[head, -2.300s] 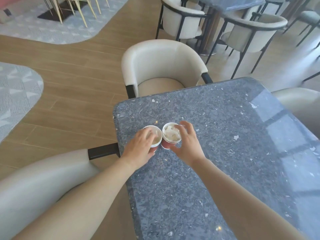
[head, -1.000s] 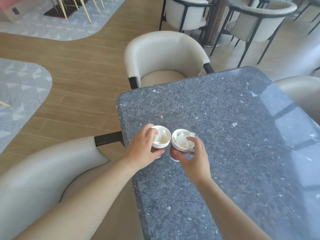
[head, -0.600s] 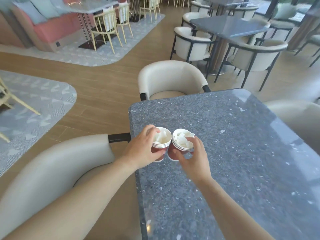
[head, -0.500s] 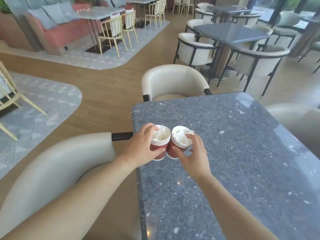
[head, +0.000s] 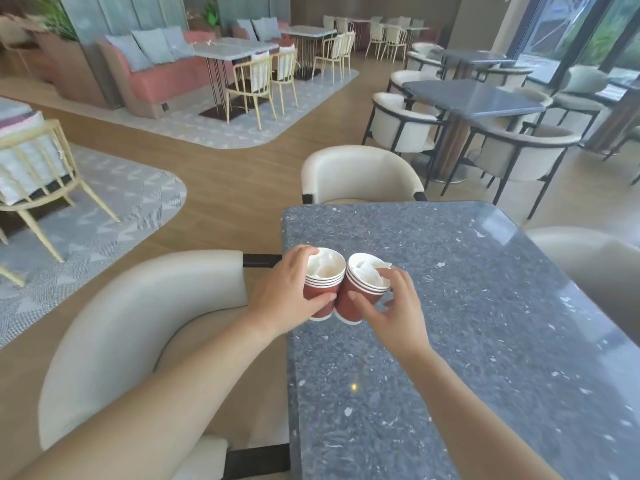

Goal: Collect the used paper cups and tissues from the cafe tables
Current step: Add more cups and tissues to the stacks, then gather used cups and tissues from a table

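Observation:
Two stacks of red paper cups with white rims are held side by side above the near left part of the grey speckled table (head: 485, 306). My left hand (head: 287, 296) grips the left cup stack (head: 322, 289), which has crumpled white tissue (head: 323, 266) inside. My right hand (head: 394, 310) grips the right cup stack (head: 356, 296), also stuffed with tissue (head: 369, 271). The two stacks touch each other and tilt slightly apart at the top.
A cream armchair (head: 131, 323) stands left of the table, another (head: 360, 174) at its far end, a third (head: 588, 258) on the right. Further back are a second grey table (head: 471, 98) with chairs, white tables with yellow chairs (head: 256, 77) and a pink sofa (head: 159, 71).
Both hands lifted the cup stacks off the table surface and hold them a little higher. The view has tilted up, revealing more of the cafe room.

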A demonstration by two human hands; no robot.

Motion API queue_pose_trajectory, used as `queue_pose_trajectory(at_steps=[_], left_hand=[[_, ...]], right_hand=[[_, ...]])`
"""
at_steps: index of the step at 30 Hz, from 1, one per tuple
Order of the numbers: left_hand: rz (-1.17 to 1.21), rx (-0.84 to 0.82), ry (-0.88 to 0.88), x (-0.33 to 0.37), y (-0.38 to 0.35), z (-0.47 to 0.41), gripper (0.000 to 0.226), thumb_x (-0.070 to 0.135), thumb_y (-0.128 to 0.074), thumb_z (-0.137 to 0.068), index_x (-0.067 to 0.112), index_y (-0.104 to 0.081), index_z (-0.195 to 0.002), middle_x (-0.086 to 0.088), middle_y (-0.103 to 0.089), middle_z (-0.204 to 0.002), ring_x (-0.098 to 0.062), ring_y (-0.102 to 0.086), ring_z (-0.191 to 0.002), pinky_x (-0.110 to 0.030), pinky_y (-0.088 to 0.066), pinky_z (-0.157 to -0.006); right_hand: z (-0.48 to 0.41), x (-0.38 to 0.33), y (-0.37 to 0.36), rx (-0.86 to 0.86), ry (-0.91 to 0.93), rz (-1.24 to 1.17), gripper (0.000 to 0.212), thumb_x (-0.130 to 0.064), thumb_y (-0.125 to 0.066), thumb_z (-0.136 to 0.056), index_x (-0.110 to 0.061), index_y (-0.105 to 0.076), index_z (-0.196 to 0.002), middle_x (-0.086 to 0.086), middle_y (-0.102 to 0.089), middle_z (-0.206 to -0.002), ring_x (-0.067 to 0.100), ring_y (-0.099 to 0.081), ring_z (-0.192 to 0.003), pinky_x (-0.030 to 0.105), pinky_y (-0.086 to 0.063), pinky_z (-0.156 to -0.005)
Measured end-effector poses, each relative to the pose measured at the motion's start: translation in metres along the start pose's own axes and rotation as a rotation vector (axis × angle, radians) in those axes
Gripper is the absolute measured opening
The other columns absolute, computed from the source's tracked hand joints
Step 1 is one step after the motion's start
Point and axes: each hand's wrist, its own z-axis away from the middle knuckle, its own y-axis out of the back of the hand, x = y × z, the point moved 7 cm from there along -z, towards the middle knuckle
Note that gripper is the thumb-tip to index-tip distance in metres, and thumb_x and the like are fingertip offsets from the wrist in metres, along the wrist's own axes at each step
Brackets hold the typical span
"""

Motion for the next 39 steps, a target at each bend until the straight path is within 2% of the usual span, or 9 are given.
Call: queue_pose_trajectory(at_steps=[3, 7, 12, 17, 20, 23, 31, 35, 39], left_hand=[[-0.017, 0.015, 0.019, -0.009, 0.024, 0.018, 0.07, 0.045, -0.072, -0.07, 0.022, -0.039, -0.127, 0.007, -0.038, -0.14, -0.015, -0.046, -0.121, -0.032, -0.046, -0.087], [-0.06, 0.061, 0.068, -0.031, 0.067, 0.054, 0.071, 0.045, -0.071, -0.07, 0.024, -0.038, -0.129, 0.007, -0.035, -0.144, -0.014, -0.043, -0.125, -0.036, -0.046, -0.091], [-0.126, 0.094, 0.135, -0.072, 0.129, 0.118, 0.066, 0.047, -0.069, -0.072, 0.026, -0.038, -0.126, 0.01, -0.033, -0.144, -0.012, -0.044, -0.123, -0.036, -0.048, -0.088], [-0.221, 0.135, 0.169, -0.108, 0.187, 0.19, 0.053, 0.05, -0.066, -0.072, 0.031, -0.043, -0.116, 0.015, -0.033, -0.139, -0.013, -0.049, -0.113, -0.031, -0.048, -0.074], [-0.219, 0.147, 0.237, -0.137, 0.223, 0.237, 0.05, 0.049, -0.065, -0.072, 0.034, -0.042, -0.114, 0.015, -0.03, -0.138, -0.015, -0.047, -0.117, -0.039, -0.05, -0.082], [-0.247, 0.147, 0.349, -0.171, 0.259, 0.288, 0.051, 0.049, -0.064, -0.073, 0.036, -0.039, -0.116, 0.015, -0.026, -0.143, -0.017, -0.048, -0.119, -0.041, -0.049, -0.086], [-0.356, 0.23, 0.576, -0.249, 0.348, 0.404, 0.056, 0.051, -0.064, -0.072, 0.036, -0.038, -0.12, 0.015, -0.029, -0.141, -0.014, -0.055, -0.107, -0.028, -0.047, -0.073], [-0.352, 0.281, 0.67, -0.295, 0.384, 0.442, 0.058, 0.049, -0.065, -0.07, 0.034, -0.038, -0.119, 0.014, -0.032, -0.137, -0.013, -0.055, -0.104, -0.028, -0.048, -0.073], [-0.315, 0.314, 0.763, -0.354, 0.415, 0.466, 0.061, 0.046, -0.067, -0.067, 0.032, -0.039, -0.119, 0.014, -0.034, -0.134, -0.013, -0.056, -0.102, -0.027, -0.047, -0.071]], right_hand=[[0.009, -0.023, -0.011, -0.019, 0.03, 0.002, 0.051, -0.044, -0.074, -0.07, -0.023, -0.05, -0.109, -0.014, -0.044, -0.117, -0.003, -0.044, -0.104, 0.017, -0.04, -0.076], [0.029, -0.064, -0.042, -0.046, 0.063, -0.063, 0.048, -0.04, -0.075, -0.069, -0.023, -0.052, -0.107, -0.013, -0.045, -0.116, -0.014, -0.038, -0.102, 0.02, -0.041, -0.079], [0.069, -0.129, -0.093, -0.124, 0.121, -0.122, 0.044, -0.037, -0.076, -0.069, -0.024, -0.052, -0.104, -0.01, -0.047, -0.115, -0.026, -0.034, -0.103, -0.003, -0.029, -0.079], [0.12, -0.187, -0.145, -0.232, 0.156, -0.172, 0.047, -0.048, -0.07, -0.069, -0.026, -0.054, -0.108, -0.011, -0.05, -0.116, -0.006, -0.046, -0.104, 0.011, -0.039, -0.08], [0.15, -0.228, -0.182, -0.27, 0.212, -0.211, 0.046, -0.052, -0.066, -0.068, -0.031, -0.052, -0.106, -0.014, -0.048, -0.114, -0.013, -0.043, -0.099, 0.004, -0.038, -0.075], [0.184, -0.265, -0.228, -0.34, 0.245, -0.232, 0.042, -0.052, -0.067, -0.069, -0.039, -0.047, -0.103, -0.019, -0.045, -0.115, -0.018, -0.041, -0.099, 0.008, -0.039, -0.071], [0.254, -0.359, -0.345, -0.548, 0.34, -0.344, 0.045, -0.031, -0.076, -0.069, -0.028, -0.051, -0.106, -0.012, -0.044, -0.116, -0.02, -0.039, -0.103, -0.002, -0.031, -0.078], [0.268, -0.397, -0.407, -0.654, 0.382, -0.359, 0.047, -0.033, -0.075, -0.068, -0.028, -0.051, -0.108, -0.006, -0.046, -0.121, -0.021, -0.037, -0.103, -0.004, -0.027, -0.08], [0.274, -0.432, -0.479, -0.77, 0.385, -0.374, 0.05, -0.036, -0.074, -0.067, -0.029, -0.051, -0.111, -0.007, -0.045, -0.124, -0.012, -0.04, -0.107, -0.005, -0.024, -0.084]])
